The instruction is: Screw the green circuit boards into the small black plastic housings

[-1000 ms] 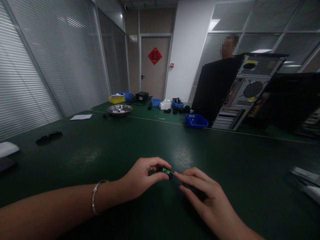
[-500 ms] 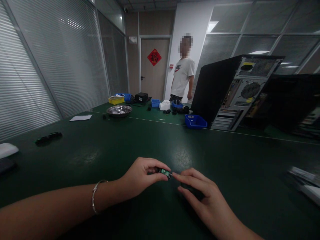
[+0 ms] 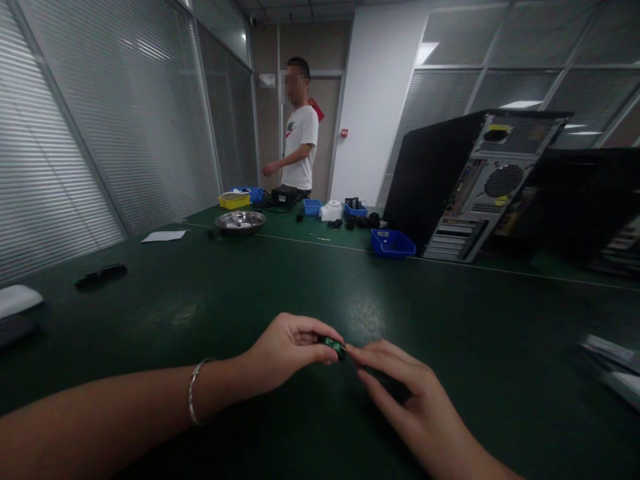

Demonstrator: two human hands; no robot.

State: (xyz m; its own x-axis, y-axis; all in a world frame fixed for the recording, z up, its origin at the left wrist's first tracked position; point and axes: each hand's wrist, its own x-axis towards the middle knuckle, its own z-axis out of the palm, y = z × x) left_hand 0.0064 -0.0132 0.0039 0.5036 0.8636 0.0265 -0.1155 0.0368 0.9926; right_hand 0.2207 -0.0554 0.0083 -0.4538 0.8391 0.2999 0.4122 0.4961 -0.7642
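Observation:
A small green circuit board with dark parts [image 3: 333,345] is pinched between the thumb and fingers of my left hand [image 3: 293,347], a little above the dark green table [image 3: 240,287]. My right hand [image 3: 405,387] is just to the right, its index fingertip at the board's right end. The thumb and index finger of that hand are apart, with no object visible between them; its other fingers are partly hidden. Whether the index fingertip touches the board or only comes close is too small to tell.
Farther back stand a metal bowl [image 3: 240,223], a blue bin [image 3: 393,244], a yellow basket [image 3: 234,201] and a black computer tower [image 3: 435,173]. Dark parts [image 3: 101,275] lie at the left. Behind the table is a person in a white shirt [image 3: 301,147].
The person behind the table has moved left, in front of the door. My left thumb has shifted slightly on the board; my right hand has barely moved.

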